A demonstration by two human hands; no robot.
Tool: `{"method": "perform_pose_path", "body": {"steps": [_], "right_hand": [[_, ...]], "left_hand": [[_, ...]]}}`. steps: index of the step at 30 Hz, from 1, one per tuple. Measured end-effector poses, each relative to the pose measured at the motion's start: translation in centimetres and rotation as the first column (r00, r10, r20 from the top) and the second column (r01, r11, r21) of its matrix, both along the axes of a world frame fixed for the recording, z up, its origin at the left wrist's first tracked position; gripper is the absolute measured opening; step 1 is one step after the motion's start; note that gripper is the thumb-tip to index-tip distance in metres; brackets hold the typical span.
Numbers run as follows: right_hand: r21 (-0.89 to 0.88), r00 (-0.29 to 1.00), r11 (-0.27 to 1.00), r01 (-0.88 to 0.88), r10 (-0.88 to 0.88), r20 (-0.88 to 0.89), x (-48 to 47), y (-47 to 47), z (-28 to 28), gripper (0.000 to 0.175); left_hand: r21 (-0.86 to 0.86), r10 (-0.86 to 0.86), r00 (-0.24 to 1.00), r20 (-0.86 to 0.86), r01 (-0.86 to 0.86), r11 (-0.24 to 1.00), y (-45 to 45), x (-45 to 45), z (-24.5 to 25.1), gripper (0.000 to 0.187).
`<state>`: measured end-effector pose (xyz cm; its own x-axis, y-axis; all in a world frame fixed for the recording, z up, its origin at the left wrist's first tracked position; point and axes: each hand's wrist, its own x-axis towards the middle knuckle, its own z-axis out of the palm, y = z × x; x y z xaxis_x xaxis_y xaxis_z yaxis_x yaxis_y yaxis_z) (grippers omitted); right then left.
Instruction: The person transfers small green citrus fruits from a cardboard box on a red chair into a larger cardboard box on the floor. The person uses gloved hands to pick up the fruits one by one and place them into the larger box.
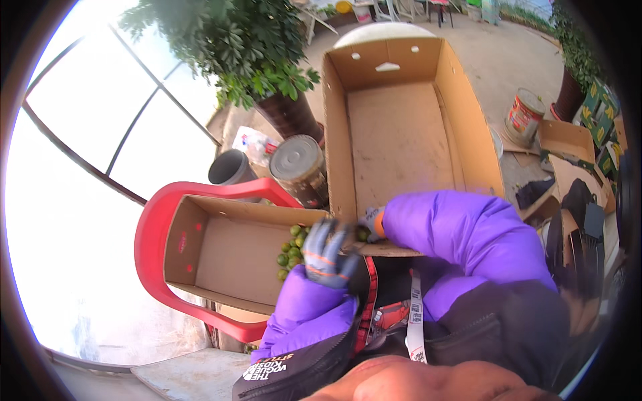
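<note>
My left hand (325,253), in a grey glove with orange lines, is blurred. Its fingers are spread over the side where two cardboard boxes meet, and no object shows in it. Reaching into the near left corner of the large cardboard box (396,135) is my gloved right hand (373,223), partly hidden by its purple sleeve. Small green citrus fruit (362,233) shows against its fingers; whether they grip it is unclear. The smaller cardboard box (241,250) at left holds several green citrus fruits (290,253) at its right end, beside my left hand.
A red plastic chair (150,240) surrounds the smaller box. Beyond stand a lidded bucket (298,165), an open grey bucket (229,168) and a potted plant (286,113). To the right are a paint can (524,118) and cardboard cartons (567,140).
</note>
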<state>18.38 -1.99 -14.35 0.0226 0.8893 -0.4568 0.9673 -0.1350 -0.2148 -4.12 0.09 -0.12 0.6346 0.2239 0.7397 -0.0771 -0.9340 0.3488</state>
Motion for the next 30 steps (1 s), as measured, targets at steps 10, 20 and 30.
{"method": "perform_pose_path", "body": {"steps": [10, 20, 30], "right_hand": [[0.104, 0.975, 0.993, 0.061, -0.081, 0.205, 4.0, -2.0, 14.4, 0.061], [0.291, 0.794, 0.771, 0.567, -0.418, -0.441, 8.7, -12.9, 14.0, 0.063], [0.235, 0.838, 0.819, 0.523, -0.445, -0.316, 5.7, -13.3, 16.4, 0.064]], "left_hand": [[0.176, -0.005, 0.949, -0.315, 0.064, 0.982, -1.7, 2.1, 0.7, 0.058], [0.22, 0.007, 0.958, -0.288, 0.059, 0.974, -0.9, 3.6, 0.7, 0.057], [0.216, 0.009, 0.932, -0.362, 0.075, 0.974, -0.9, 3.0, 1.5, 0.055]]}}
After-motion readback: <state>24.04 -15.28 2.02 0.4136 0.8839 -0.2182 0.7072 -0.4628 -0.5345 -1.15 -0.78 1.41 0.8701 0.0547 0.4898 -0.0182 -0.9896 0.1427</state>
